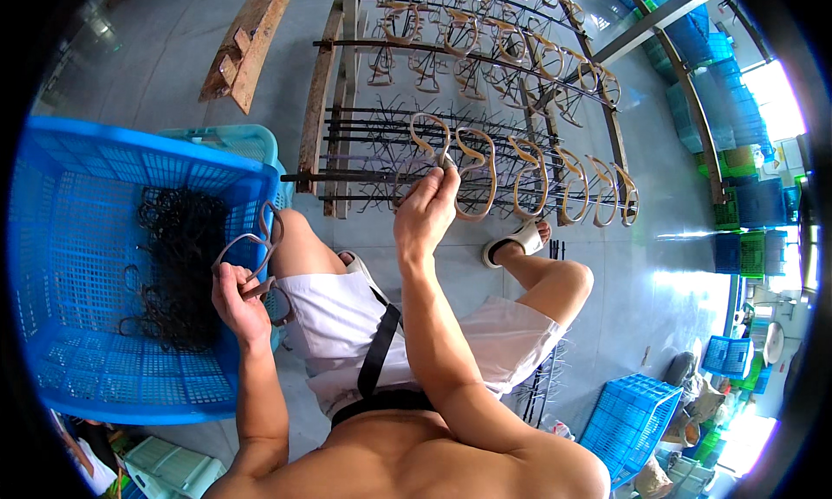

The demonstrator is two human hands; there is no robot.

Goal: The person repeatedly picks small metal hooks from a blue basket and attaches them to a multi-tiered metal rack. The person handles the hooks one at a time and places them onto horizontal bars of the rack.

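My right hand point(425, 206) reaches forward to the rack, its fingers pinched on the lower end of a tan eyeglass frame point(447, 139) at the left of the front row. Several similar tan frames point(494, 183) hang to its right along a dark bar point(347, 178). Near my left knee, my left hand point(241, 304) is closed around a few brownish eyeglass frames point(278, 230); their loops stick out above and beside the fingers, and I cannot tell exactly how many. This hand is held in front of the blue basket's right side.
A large blue plastic basket point(65, 326) at left holds a tangled dark pile point(186, 265). Behind it stands a pale teal basket point(256, 137). More rack rows point(485, 53) rise ahead, with wooden posts point(322, 92). A blue crate point(628, 421) sits at lower right.
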